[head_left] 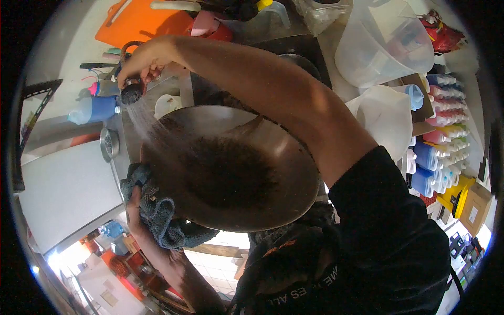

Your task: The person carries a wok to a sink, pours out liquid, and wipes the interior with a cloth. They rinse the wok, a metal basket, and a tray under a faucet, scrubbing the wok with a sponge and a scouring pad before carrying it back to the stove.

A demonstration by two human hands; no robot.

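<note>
My right hand [146, 62] is closed around a spray nozzle [131, 93] at the upper left. A fan of water runs from the nozzle into a large wok [296, 163], which is tilted. Dark residue or staining covers the middle of the wok. At the wok's lower left edge, my left hand [135, 202] is closed on a grey-green cloth [160, 212], pressed against the wok's side. The cloth hides the wok's grip point, and part of it hangs below the wok. My right forearm passes over the far side of the wok.
Behind the wok is a dark sink basin [312, 47]. A clear plastic tub [367, 58] and a white container [386, 118] stand on the right. Several coloured bottles [446, 105] line the far right. An orange board [144, 23], blue bottle [102, 108] and metal bowl [109, 145] are left.
</note>
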